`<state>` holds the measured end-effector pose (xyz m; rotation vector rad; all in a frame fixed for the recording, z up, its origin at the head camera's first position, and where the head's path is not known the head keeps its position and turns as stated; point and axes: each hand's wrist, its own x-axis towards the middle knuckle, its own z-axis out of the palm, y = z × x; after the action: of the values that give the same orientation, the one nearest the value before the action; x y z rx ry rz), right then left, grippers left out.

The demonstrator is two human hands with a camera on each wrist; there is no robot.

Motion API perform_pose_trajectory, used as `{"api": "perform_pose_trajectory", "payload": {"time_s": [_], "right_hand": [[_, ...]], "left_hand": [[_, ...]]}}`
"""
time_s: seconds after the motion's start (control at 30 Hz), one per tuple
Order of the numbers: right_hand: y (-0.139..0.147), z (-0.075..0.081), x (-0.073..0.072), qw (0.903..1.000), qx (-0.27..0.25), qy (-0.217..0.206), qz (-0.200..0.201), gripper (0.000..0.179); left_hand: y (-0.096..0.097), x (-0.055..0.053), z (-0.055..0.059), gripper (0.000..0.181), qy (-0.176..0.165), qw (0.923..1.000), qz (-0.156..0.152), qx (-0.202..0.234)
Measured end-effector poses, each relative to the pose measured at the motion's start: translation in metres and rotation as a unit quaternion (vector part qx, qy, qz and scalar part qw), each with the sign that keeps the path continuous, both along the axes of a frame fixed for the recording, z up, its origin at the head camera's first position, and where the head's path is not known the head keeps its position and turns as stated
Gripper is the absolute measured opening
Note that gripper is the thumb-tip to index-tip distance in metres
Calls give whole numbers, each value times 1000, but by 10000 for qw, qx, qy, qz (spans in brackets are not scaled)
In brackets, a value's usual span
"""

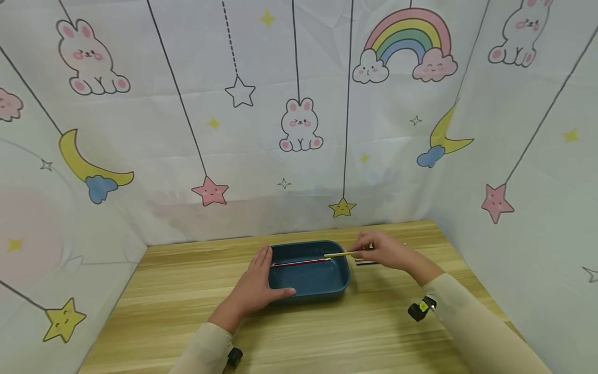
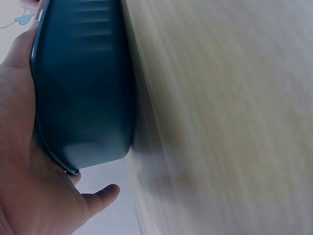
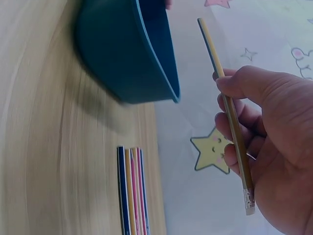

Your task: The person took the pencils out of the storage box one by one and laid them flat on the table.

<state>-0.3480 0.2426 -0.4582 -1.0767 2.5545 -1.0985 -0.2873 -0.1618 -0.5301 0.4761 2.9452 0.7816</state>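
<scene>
My left hand [image 1: 257, 283] rests on the left end of a dark blue rectangular box [image 1: 310, 297], its thumb [image 1: 282, 293] along the front rim and its straight fingers at the back left corner. In the left wrist view that hand [image 2: 34, 186] lies against the rim of the box [image 2: 83, 83]. One red pencil [image 1: 301, 263] lies lengthwise in the box. My right hand [image 1: 383, 249] pinches a yellow pencil [image 3: 237, 142] between thumb and fingers, eraser end toward the palm. Its far end overlaps the right rim of the box in the head view.
Several more pencils [image 3: 131, 191] lie side by side on the wooden table [image 1: 187, 311], right of the box and partly under my right hand in the head view. A white cloth [image 1: 252, 208] printed with stars and rabbits rises behind the table and on both sides.
</scene>
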Motion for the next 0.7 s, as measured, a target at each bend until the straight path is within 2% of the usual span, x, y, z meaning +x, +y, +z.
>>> {"api": "perform_pose_trajectory", "payload": {"time_s": [0.37,0.6,0.7], "right_hand": [[27,-3,-3,9997,88,220,-71,19],[45,-5,-5,9992,245,-73,-315,21],[53,-7,-6,9988,302,-56,-383,20]], "left_hand": [[0,-1,-2,139,3,10000,8,61],[0,-1,-1,140,-5,10000,7,75],[0,-1,-1,140,3,10000,6,76]]}}
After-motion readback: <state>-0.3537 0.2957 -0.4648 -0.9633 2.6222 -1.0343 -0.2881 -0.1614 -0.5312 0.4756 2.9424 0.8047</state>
